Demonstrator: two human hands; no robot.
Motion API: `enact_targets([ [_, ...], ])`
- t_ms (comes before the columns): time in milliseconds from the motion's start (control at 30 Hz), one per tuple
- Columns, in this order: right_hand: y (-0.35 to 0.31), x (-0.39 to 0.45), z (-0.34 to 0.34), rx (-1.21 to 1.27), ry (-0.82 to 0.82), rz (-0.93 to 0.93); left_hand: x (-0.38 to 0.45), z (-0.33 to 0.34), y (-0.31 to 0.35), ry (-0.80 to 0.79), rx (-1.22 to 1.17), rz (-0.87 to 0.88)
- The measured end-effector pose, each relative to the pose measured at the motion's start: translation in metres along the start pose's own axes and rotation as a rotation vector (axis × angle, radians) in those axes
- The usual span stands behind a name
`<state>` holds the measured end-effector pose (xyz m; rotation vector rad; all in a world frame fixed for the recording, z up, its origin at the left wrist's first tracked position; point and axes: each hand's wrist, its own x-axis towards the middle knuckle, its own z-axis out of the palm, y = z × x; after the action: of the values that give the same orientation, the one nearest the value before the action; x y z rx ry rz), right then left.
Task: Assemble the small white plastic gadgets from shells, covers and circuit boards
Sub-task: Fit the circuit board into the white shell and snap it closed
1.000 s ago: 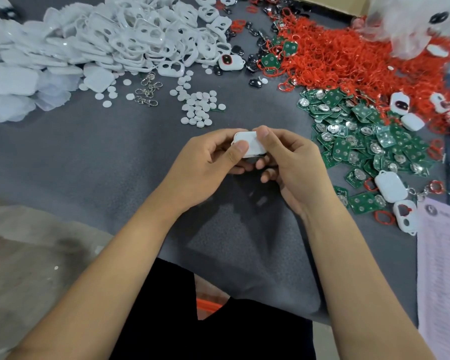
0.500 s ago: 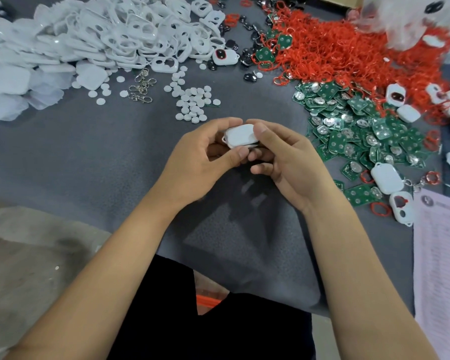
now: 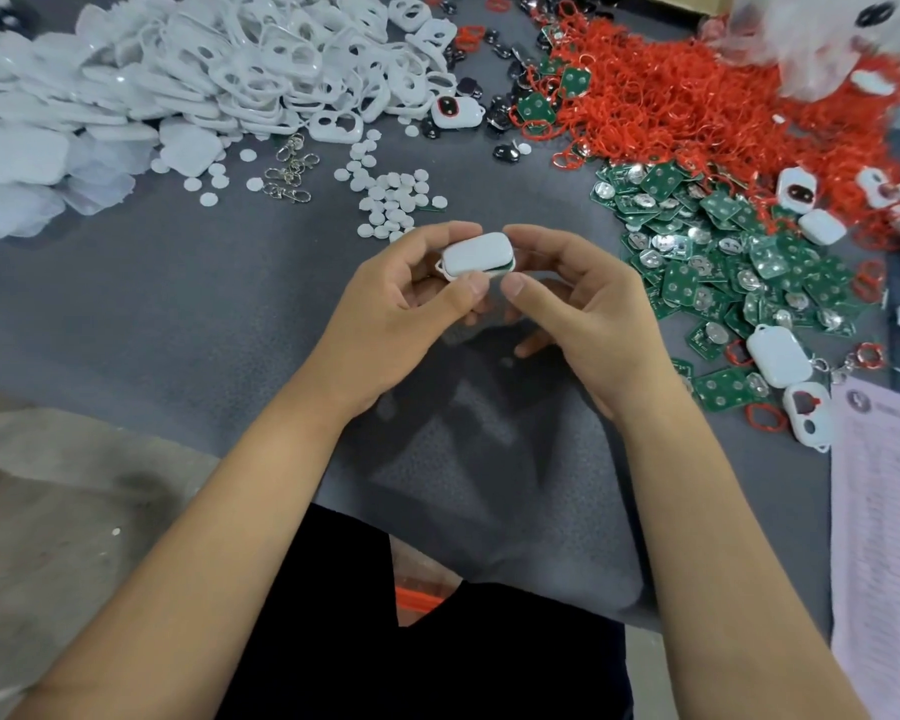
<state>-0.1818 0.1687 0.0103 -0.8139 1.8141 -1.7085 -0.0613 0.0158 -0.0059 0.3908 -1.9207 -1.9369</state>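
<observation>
A small white gadget is held above the grey table between both hands, its plain cover facing up and a thin green edge of circuit board showing along its near-right seam. My left hand pinches its left end between thumb and fingers. My right hand pinches its right end, thumb at the near edge. A heap of white shells and covers lies at the far left. Green circuit boards are piled to the right.
Red rings are heaped at the far right. Small white discs and metal clasps lie beyond the hands. Finished white gadgets sit at the right, next to a printed paper sheet. The grey mat covers the table.
Both thumbs have slid off the gadget's top to its near edge, so the whole cover shows. The gadget has turned with its long side across, still held by both hands.
</observation>
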Motion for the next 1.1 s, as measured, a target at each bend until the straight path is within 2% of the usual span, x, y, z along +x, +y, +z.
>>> enact_targets([
  [433, -0.0034, -0.0021, -0.0006, 0.036, -0.064, -0.056, -0.0011, -0.0012, 0.0, -0.063, -0.022, 0.012],
  [1100, -0.0015, -0.0027, -0.0015, -0.052, 0.04, -0.017, -0.0023, 0.0018, 0.007, -0.024, -0.09, -0.025],
])
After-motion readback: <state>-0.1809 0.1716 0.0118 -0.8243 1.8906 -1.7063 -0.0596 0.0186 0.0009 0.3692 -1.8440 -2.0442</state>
